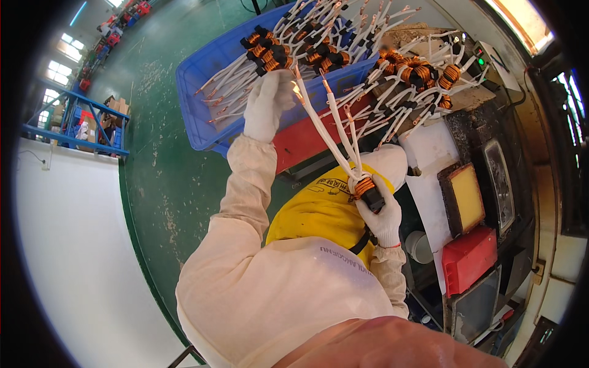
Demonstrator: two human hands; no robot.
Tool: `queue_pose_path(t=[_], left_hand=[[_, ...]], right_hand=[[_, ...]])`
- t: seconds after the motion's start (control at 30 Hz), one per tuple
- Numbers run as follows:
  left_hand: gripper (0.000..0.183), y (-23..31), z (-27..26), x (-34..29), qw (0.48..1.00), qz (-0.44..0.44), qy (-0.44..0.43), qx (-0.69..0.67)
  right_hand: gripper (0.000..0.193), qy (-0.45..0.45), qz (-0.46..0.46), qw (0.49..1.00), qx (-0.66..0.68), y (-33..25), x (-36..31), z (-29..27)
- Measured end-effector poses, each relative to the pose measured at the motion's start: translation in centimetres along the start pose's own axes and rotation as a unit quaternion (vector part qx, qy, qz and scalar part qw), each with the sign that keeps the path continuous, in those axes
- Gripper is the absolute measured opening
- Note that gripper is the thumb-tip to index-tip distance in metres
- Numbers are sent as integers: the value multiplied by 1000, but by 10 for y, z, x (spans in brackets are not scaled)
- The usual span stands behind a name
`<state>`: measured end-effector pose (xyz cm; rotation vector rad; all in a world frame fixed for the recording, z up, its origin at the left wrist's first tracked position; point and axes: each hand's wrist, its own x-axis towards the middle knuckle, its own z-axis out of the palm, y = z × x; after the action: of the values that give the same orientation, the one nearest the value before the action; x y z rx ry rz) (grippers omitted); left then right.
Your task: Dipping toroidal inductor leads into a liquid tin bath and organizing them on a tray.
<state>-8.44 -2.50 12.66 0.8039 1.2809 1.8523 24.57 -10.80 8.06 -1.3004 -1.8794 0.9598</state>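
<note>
My right hand (381, 211), in a white knitted glove, is closed around the black core of a copper-wound coil (366, 189). Long white-sleeved leads (331, 132) rise from this coil, fanned apart, with bare copper ends at the top. My left hand (268, 105), also gloved in white, is raised by the near side of the blue bin (205, 136), just left of the lead tips. Its fingers are smeared by motion, and no object shows clearly in them. Several similar coils (273, 57) with white leads lie heaped in the bin.
More coils (418, 72) are piled on the bench at right. Along it sit a yellow block in a dark frame (466, 197), a red plastic box (469, 260) and a small device with a green light (491, 64). A yellow apron (319, 208) covers my lap. A blue rack (92, 122) stands far left.
</note>
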Motion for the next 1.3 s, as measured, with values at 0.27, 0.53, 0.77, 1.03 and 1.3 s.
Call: queue_pose_path(t=[0.27,0.53,0.77,1.03,1.3], left_hand=[[51,12,15,14,929,-112,-305,-179],[29,-11,14,21,916,-146,-215,-304],[52,-2,9,-6,965,-147,-156,-152],[57,-32,8,-90,945,-252,-200,-55],[53,-29,-1,-135,881,-423,-211,12]], right_hand=[[62,2,6,1000,2,0,1,1],[63,-1,18,1000,10,1,2,1],[63,4,22,999,29,4,6,0],[62,8,55,998,30,7,8,1],[60,-4,123,992,19,5,13,-2]])
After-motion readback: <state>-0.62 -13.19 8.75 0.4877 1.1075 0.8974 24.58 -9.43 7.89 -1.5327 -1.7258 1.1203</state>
